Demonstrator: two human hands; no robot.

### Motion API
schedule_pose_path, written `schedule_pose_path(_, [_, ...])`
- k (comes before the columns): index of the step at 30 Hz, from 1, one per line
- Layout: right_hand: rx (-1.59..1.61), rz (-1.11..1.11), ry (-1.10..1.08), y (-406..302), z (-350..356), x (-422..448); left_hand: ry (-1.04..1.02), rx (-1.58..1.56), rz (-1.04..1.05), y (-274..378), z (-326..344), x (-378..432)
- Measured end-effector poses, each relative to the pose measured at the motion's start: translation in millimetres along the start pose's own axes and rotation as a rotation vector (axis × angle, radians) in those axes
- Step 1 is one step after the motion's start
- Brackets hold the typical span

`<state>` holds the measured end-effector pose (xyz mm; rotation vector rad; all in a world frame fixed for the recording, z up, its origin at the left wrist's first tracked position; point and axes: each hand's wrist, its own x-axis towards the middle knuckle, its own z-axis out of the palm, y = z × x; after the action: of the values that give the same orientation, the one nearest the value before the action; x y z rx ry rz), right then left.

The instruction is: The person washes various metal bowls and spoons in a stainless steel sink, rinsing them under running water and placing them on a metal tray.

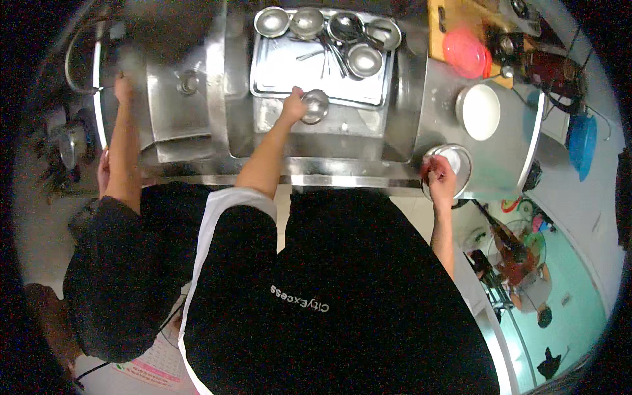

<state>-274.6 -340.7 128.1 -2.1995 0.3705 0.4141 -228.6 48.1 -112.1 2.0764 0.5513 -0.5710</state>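
Note:
My left hand [295, 106] grips the rim of a small metal bowl [315, 106] over the sink basin, just in front of a metal tray [276, 74]. On the tray lie several similar metal bowls [364, 60] and a group of metal spoons or like utensils [335, 58]. At the right, my right hand [441, 178] is over a round metal-rimmed container [461, 170] with something white inside. Its fingers are bent around something small and reddish or dark, too blurred to name; whether it is held I cannot tell.
A white bowl [481, 112], a red plastic basket or lid [464, 53] and a wooden board [439, 29] are on the right counter. At the left, another person [123, 143] reaches into the adjoining sink [180, 118]. The steel sink edge [335, 180] runs before me.

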Motion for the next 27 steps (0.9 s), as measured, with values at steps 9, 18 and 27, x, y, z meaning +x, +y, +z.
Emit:
schedule_pose_path(9, [-0.227, 0.099, 0.170, 71.4, -11.1, 3.4, 0.116, 0.255, 0.501, 229.1, -179.9, 23.2])
schedule_pose_path(18, [-0.229, 0.155, 0.228, 94.0, -11.0, 27.9, 0.134, -0.067, 0.748, 265.5, -176.1, 110.7])
schedule_pose_path(27, [0.064, 0.062, 0.196, 123.0, -35.4, 27.2, -0.042, -0.447, 0.543, 200.2, -146.7, 96.8])
